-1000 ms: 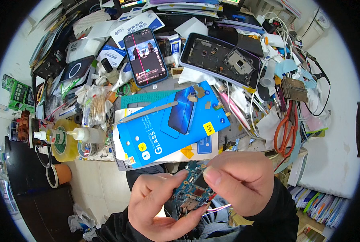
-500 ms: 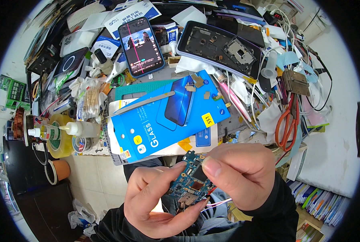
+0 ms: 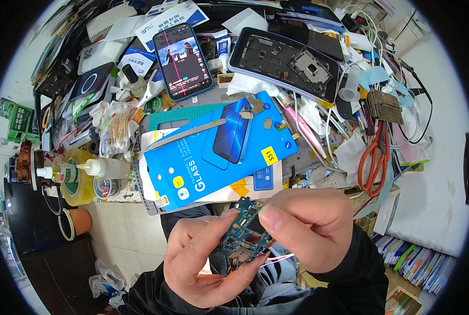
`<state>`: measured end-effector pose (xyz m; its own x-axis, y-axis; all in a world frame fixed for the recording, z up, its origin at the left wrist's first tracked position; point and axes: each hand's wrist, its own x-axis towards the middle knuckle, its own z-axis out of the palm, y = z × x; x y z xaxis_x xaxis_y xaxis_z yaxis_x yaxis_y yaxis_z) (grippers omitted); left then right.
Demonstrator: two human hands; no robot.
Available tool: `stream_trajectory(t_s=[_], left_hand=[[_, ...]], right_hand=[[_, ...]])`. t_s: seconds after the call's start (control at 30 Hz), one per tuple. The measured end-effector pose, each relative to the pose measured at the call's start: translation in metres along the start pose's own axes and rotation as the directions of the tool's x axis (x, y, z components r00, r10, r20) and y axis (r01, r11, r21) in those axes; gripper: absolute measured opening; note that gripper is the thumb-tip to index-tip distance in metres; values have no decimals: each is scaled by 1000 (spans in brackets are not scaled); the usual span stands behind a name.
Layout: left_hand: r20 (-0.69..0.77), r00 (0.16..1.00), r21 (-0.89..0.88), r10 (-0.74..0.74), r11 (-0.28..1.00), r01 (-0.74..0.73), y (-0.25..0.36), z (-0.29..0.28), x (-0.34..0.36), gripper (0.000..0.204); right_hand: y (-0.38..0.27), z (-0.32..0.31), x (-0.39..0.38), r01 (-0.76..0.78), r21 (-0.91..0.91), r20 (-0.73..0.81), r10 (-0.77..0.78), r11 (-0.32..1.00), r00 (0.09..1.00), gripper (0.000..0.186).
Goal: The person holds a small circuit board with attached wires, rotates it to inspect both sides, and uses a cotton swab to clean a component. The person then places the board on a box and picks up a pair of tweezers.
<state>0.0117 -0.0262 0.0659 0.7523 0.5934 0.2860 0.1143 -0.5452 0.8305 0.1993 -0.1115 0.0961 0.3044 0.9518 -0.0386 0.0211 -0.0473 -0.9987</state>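
Low in the head view, my left hand [image 3: 192, 257] pinches a blue phone circuit board [image 3: 245, 236] by its left side, thumb along the edge and another finger at the lower end. My right hand [image 3: 310, 228] grips the board's upper right, its thumb over a dark chip. Thin pale wires show behind the board. Beyond my hands lies a blue screen-protector box [image 3: 203, 168] with long metal tweezers [image 3: 182, 136] and several small metal pieces [image 3: 256, 105] on it. Further back are a phone [image 3: 183, 62] with a lit screen and an opened phone body [image 3: 266, 63].
Orange scissors [image 3: 372, 176] and tangled white cables lie to the right. At left are dropper bottles [image 3: 104, 169], a yellow tape roll [image 3: 78, 193] and bagged cotton swabs [image 3: 118, 131]. An orange bin [image 3: 79, 224] stands below left; folders [image 3: 413, 265] are stacked below right.
The bench has shifted up and slightly left in the picture. My hands and the board have moved a little up and left, with the grip on the board much the same.
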Motion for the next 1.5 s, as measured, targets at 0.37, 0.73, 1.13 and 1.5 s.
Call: stream_trajectory(t_s=[0.37,0.73,1.13,1.5], left_hand=[[-18,1000,-3,22,1000,-22,-3,-5,-4,81],[88,995,50,-37,998,33,0,-15,-15,88],[81,997,2,-20,1000,20,1,-13,-15,88],[70,997,-49,-37,998,40,-1,-13,-15,86]], right_hand=[[7,1,-4,160,-24,93,-157,987,983,15],[11,2,-5,154,50,75,-158,987,985,10],[9,2,-6,159,102,71,-167,982,983,15],[12,3,-6,137,91,80,-145,986,986,17]])
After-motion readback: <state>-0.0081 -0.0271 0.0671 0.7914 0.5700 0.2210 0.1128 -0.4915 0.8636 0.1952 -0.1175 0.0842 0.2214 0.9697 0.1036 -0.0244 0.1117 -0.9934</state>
